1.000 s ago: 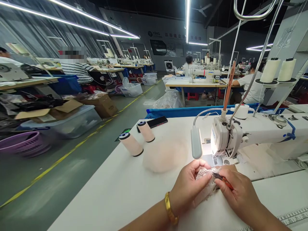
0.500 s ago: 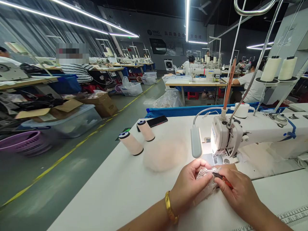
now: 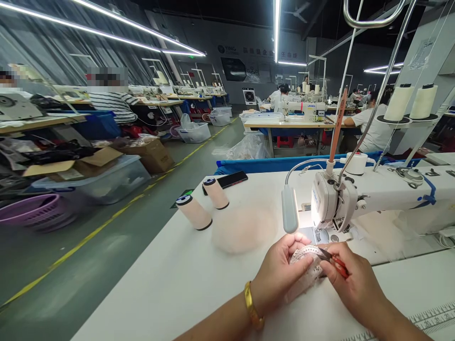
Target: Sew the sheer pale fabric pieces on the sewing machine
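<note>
Two thread cones (image 3: 194, 212) stand near the table's (image 3: 156, 270) far left edge, the phone (image 3: 232, 180) just behind them. Right of them lies pale fabric (image 3: 245, 228). Nearer the front edge, the left hand (image 3: 280, 272) pinches white lace (image 3: 306, 261); the right hand (image 3: 351, 279) grips red-handled snips (image 3: 340, 266) at the lace, before the sewing machine (image 3: 329, 201).

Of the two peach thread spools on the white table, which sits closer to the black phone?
The farther, smaller-looking spool, right beside the phone; the other spool sits nearer the camera.
</note>
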A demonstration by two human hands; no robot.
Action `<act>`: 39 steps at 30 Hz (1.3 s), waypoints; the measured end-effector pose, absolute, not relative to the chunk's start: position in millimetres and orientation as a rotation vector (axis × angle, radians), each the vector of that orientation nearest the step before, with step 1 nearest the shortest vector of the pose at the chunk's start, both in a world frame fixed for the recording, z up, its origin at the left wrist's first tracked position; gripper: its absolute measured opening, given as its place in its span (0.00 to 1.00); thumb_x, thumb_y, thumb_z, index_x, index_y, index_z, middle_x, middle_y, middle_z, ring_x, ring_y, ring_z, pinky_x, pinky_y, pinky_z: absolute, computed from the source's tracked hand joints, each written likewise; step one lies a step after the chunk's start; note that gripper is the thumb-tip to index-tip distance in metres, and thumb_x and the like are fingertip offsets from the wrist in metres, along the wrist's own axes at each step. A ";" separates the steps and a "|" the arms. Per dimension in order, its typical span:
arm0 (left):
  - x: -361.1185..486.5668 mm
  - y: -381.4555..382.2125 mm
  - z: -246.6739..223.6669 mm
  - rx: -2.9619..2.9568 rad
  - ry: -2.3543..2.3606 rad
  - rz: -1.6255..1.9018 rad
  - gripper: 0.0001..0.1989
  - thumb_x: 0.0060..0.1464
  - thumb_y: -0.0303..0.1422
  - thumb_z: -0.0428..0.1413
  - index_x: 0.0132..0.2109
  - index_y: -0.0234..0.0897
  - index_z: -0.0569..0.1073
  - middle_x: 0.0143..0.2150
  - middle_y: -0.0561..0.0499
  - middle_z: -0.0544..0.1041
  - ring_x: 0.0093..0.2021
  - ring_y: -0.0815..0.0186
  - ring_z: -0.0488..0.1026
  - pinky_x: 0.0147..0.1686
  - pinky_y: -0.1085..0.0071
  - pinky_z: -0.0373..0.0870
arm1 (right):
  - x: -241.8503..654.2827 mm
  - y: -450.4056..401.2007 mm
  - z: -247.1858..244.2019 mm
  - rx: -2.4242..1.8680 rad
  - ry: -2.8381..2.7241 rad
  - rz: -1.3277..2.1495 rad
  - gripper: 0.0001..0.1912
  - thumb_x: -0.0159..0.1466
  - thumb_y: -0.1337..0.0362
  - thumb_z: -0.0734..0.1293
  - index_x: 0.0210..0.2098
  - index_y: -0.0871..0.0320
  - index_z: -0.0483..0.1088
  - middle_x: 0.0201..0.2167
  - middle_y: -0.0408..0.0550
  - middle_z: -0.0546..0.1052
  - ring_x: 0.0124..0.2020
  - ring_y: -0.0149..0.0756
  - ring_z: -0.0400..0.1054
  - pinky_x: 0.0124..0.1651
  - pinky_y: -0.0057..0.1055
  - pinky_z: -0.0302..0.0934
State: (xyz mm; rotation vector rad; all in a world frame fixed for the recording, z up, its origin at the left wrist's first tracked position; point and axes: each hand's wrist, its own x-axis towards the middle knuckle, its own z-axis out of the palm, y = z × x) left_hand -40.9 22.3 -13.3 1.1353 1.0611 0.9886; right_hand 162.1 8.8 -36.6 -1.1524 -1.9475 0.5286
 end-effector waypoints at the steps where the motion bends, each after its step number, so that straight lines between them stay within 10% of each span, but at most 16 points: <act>1: -41.0 22.2 -12.9 1.103 1.048 0.986 0.19 0.48 0.38 0.68 0.44 0.38 0.72 0.33 0.54 0.78 0.31 0.65 0.74 0.33 0.71 0.70 | 162.7 8.7 -36.7 -1.177 -1.899 0.591 0.12 0.73 0.52 0.65 0.49 0.51 0.72 0.34 0.43 0.81 0.30 0.36 0.76 0.32 0.29 0.72; 4: -42.5 22.5 -9.8 1.053 0.982 0.949 0.20 0.47 0.39 0.69 0.44 0.38 0.72 0.36 0.52 0.80 0.34 0.63 0.76 0.35 0.69 0.71 | 164.6 10.8 -35.1 -1.231 -1.822 0.797 0.21 0.70 0.51 0.69 0.59 0.51 0.71 0.31 0.42 0.80 0.29 0.38 0.76 0.33 0.30 0.73; 10: -49.5 25.6 -3.7 1.316 1.097 0.878 0.15 0.48 0.39 0.65 0.42 0.38 0.76 0.39 0.49 0.81 0.38 0.59 0.76 0.40 0.66 0.71 | 165.6 16.6 -30.8 -1.144 -1.799 1.054 0.12 0.73 0.54 0.65 0.44 0.54 0.76 0.38 0.47 0.79 0.37 0.40 0.76 0.39 0.33 0.73; 18: -53.7 18.9 -3.6 2.054 1.515 1.089 0.06 0.52 0.31 0.57 0.34 0.41 0.79 0.25 0.51 0.73 0.31 0.58 0.70 0.39 0.62 0.65 | 157.3 10.4 -32.6 -0.840 -1.958 0.126 0.10 0.69 0.71 0.60 0.42 0.51 0.70 0.24 0.38 0.73 0.23 0.33 0.65 0.27 0.27 0.61; 23: -50.7 10.5 4.6 1.438 1.156 0.833 0.22 0.55 0.36 0.56 0.57 0.41 0.77 0.29 0.51 0.80 0.30 0.59 0.76 0.29 0.68 0.66 | 157.1 9.9 -28.0 -0.754 -2.001 -0.157 0.16 0.67 0.76 0.60 0.47 0.50 0.69 0.20 0.36 0.67 0.20 0.33 0.60 0.26 0.28 0.55; 29: -45.7 10.6 2.1 1.077 1.079 0.923 0.21 0.50 0.44 0.67 0.47 0.35 0.79 0.26 0.52 0.78 0.29 0.62 0.77 0.32 0.69 0.72 | 154.7 9.9 -29.0 -0.711 -2.075 -0.326 0.15 0.69 0.75 0.62 0.51 0.52 0.69 0.19 0.35 0.67 0.19 0.33 0.58 0.25 0.31 0.51; 39: -44.6 13.9 -3.1 1.000 1.106 0.991 0.31 0.43 0.44 0.74 0.49 0.34 0.74 0.29 0.51 0.80 0.30 0.62 0.78 0.33 0.68 0.75 | 160.4 4.5 -32.6 -0.900 -2.042 0.290 0.09 0.71 0.59 0.66 0.49 0.51 0.68 0.29 0.41 0.76 0.25 0.34 0.70 0.25 0.27 0.63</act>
